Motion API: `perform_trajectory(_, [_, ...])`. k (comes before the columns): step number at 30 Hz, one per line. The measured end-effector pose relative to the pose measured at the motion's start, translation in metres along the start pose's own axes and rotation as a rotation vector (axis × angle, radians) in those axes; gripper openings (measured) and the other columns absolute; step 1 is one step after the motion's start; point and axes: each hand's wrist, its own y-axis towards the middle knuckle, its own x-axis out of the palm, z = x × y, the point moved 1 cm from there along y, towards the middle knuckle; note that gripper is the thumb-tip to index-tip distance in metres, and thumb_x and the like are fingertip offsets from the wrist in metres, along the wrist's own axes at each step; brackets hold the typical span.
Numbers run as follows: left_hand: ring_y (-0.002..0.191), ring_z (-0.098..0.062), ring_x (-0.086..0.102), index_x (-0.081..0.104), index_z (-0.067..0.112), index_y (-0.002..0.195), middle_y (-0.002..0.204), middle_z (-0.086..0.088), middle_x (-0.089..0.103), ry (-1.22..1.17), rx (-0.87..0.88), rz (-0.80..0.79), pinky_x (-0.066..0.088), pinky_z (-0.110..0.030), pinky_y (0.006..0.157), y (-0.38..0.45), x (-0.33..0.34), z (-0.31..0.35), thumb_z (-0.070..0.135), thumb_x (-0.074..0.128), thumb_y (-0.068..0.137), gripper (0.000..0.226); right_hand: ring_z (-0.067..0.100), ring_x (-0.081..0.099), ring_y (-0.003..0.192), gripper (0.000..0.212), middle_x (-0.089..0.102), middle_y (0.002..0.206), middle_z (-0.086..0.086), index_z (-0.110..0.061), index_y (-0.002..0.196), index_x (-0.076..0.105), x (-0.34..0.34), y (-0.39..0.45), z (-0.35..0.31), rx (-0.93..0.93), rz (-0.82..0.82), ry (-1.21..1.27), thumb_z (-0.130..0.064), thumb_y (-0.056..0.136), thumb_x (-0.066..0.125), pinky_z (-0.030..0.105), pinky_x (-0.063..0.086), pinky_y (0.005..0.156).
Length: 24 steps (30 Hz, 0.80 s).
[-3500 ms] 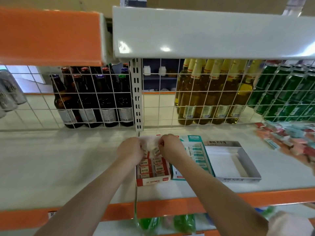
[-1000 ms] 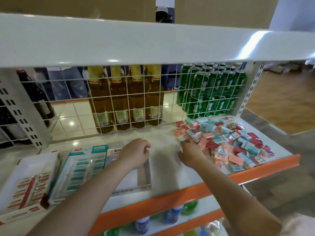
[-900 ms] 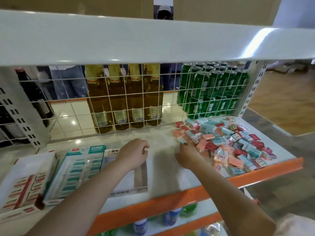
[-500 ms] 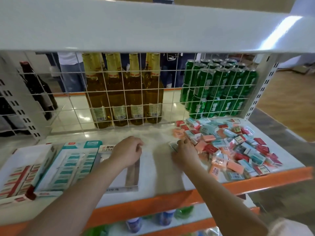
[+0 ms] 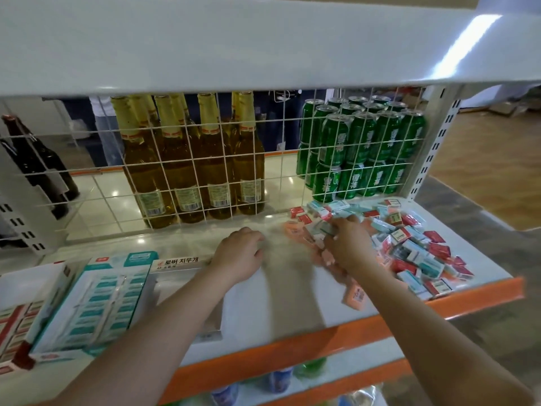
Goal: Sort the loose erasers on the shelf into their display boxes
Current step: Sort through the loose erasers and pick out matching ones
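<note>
On the white shelf [image 5: 292, 306] the picking step is in hand: the right hand [image 5: 348, 244] reaches into the heap of loose erasers [image 5: 409, 244], grasp unclear, the left hand [image 5: 238, 256] hovers loosely curled and empty, and next comes carrying matching ones to the display boxes [image 5: 96, 303].

Erasers [image 5: 409, 247]: red, teal, salmon. Shelf [image 5: 292, 303]: white, orange edge. Bottles [image 5: 187, 171]: amber. Cans [image 5: 360, 150]: green. Box [image 5: 96, 300]: teal and white.
</note>
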Motion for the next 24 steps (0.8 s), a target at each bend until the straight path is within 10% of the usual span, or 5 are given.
perform_trajectory(15, [0.145,-0.022,0.009,0.018,0.024,0.149,0.158,0.002,0.011,0.126,0.221,-0.233,0.015,-0.039,0.118,0.083,0.052,0.058,0.023,0.045,0.093,0.063,0.031,0.054,0.108,0.036,0.047,0.131,0.015,-0.006,0.128,0.054,-0.014,0.009,0.03,0.114,0.013,0.062,-0.01,0.092,0.046,0.031,0.044,0.091])
perform_trajectory(24, [0.118,-0.024,0.046,0.057,0.019,0.114,0.127,-0.005,0.051,-0.042,0.229,-0.173,0.039,-0.031,0.094,0.08,0.045,0.051,0.021,0.051,0.088,0.027,0.03,0.053,0.113,0.041,0.044,0.134,0.014,-0.007,0.134,0.048,-0.013,0.011,0.03,0.119,-0.006,0.076,-0.009,0.092,0.047,0.032,0.041,0.097])
